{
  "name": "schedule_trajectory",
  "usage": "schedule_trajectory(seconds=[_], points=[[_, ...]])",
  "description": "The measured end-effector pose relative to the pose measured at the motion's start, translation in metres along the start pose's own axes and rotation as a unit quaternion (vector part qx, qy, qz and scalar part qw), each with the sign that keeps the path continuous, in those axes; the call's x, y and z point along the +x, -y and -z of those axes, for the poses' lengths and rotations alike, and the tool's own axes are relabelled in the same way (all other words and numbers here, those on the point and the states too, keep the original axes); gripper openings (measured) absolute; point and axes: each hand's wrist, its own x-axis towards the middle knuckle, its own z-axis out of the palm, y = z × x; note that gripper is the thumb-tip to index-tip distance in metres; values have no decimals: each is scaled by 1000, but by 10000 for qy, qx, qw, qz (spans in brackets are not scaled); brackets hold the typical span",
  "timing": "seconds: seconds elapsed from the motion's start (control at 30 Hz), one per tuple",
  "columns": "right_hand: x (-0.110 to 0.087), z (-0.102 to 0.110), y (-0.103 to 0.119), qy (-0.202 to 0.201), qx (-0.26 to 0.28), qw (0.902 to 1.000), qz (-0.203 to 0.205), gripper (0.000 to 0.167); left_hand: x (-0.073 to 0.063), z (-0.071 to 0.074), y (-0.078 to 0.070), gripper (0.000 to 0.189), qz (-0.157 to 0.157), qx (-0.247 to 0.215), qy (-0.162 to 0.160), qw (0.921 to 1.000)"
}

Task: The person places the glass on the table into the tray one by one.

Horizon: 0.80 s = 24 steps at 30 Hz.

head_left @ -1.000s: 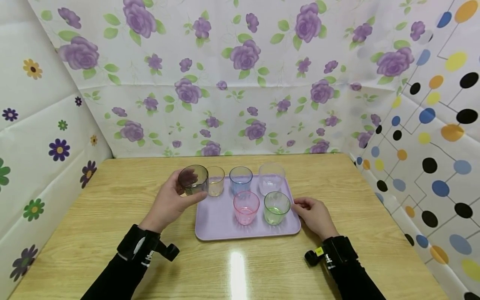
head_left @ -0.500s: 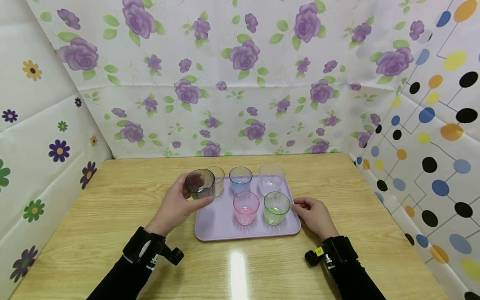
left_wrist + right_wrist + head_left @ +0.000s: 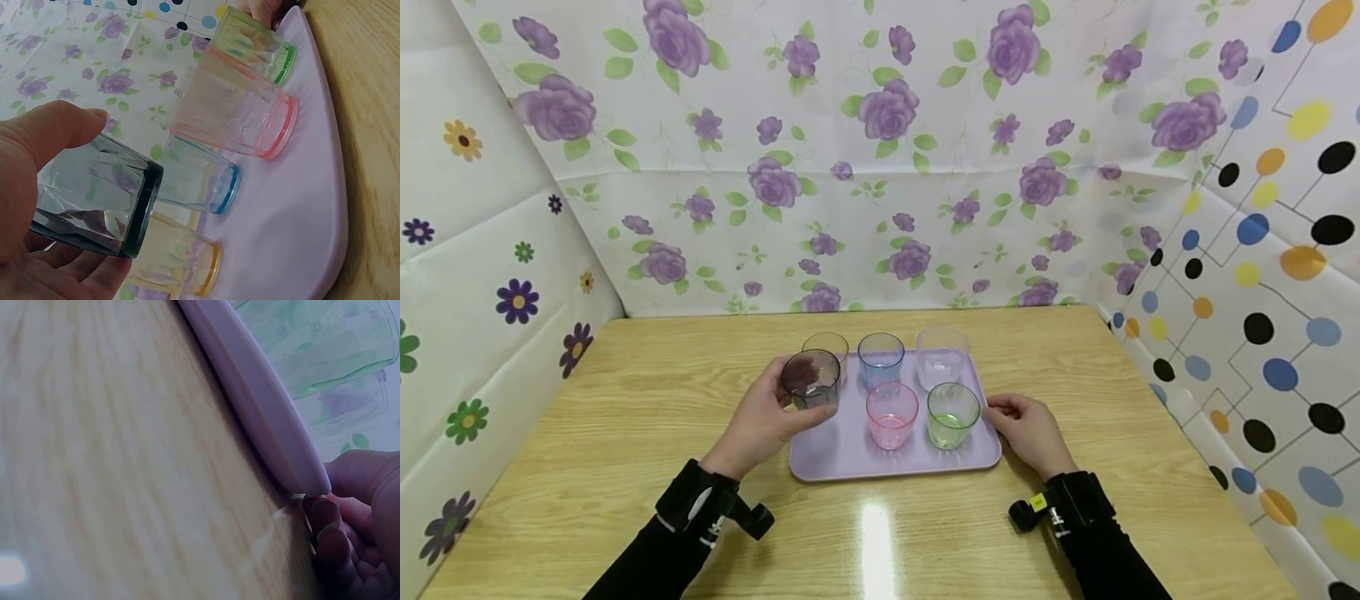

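My left hand (image 3: 758,427) grips a dark grey see-through cup (image 3: 814,385), thumb on its near side, over the left part of a lilac tray (image 3: 838,454). In the left wrist view the base of the grey cup (image 3: 142,209) hangs apart from the tray. My right hand (image 3: 1032,432) pinches the tray's right edge; in the right wrist view the thumb lies at the rim (image 3: 300,450) with fingertips below it. On the tray stand a pink cup (image 3: 892,423) and a green cup (image 3: 953,423) in front, with yellow (image 3: 829,342), blue (image 3: 881,360) and colourless cups (image 3: 942,367) behind.
The wooden table (image 3: 647,400) extends around the tray. A flowered cloth (image 3: 850,208) hangs along the back, a dotted cloth (image 3: 1262,333) on the right and another flowered one (image 3: 490,333) on the left.
My left hand has carried the grey cup rightward and toward me, from beside the yellow cup to in front of it. The right hand and the tray have stayed put.
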Motion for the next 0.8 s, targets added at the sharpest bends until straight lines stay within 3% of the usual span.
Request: schedule_trajectory(seconds=[0.5, 0.8], points=[[0, 1, 0, 13, -13, 10000, 65, 31, 1, -11, 9, 78, -21, -9, 29, 10000], [2, 0, -2, -9, 27, 9999, 102, 31, 1, -16, 16, 80, 128, 37, 59, 9999]])
